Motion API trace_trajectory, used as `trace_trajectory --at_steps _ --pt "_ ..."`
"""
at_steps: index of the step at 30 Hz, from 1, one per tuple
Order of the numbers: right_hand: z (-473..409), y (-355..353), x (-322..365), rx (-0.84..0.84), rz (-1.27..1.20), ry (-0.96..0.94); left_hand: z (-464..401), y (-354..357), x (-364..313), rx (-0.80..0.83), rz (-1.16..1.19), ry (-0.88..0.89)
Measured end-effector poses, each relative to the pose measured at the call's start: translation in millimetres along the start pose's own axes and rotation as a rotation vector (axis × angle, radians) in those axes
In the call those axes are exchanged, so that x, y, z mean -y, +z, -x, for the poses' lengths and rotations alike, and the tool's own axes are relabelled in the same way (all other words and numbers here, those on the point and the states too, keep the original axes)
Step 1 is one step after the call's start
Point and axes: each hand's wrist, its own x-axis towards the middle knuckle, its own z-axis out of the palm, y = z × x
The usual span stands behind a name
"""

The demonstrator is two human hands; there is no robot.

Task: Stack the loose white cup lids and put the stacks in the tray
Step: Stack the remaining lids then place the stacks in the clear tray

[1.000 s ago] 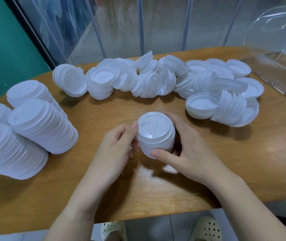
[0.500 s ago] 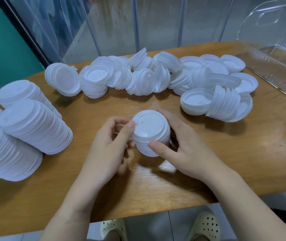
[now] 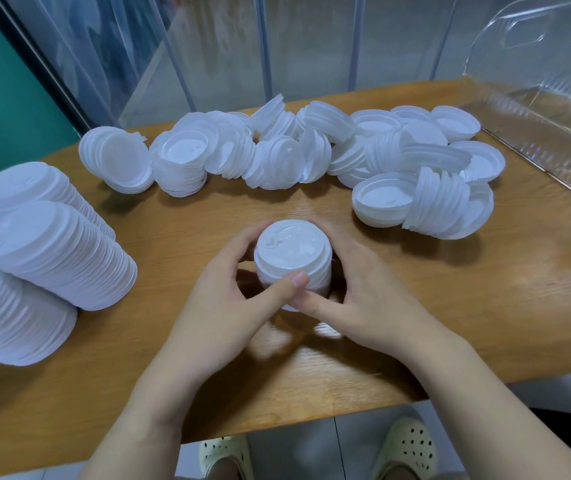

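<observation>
Head view: clear tray (image 3: 554,109) on counter (image 3: 485,306), contents unclear. Left hand (image 3: 221,306) and right hand (image 3: 363,299) both curl their grip round one short lid stack (image 3: 292,258); four tall stacks (image 3: 59,251) lie left.

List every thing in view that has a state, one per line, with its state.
left hand: grips the small lid stack.
right hand: grips the same stack.
small lid stack: upright, held between both hands.
tall lid stacks: lying on their sides.
loose lids: jumbled in a row.
clear tray: holds no lids.

Wooden table (image 3: 485,306): loose lids (image 3: 277,154) far side, lid stacks (image 3: 59,251) left.
</observation>
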Motion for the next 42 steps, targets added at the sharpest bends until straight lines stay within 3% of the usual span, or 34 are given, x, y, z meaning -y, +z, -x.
trace_trajectory --at_steps 11,19,35,42 --pt "0.3 0.7 -2.4 -0.002 0.017 -0.006 0.6 -0.1 1.3 -0.070 -0.009 0.022" --pt "0.0 0.5 -0.7 0.000 0.013 -0.006 1.7 -2.1 -3.3 0.020 -0.074 0.079" --pt "1.2 1.1 -1.2 -0.002 0.004 0.026 0.8 1.9 1.8 -0.014 -0.200 0.093" --pt "1.1 -1.5 1.1 0.009 0.040 0.009 0.7 -0.4 -5.5 0.001 -0.132 0.120"
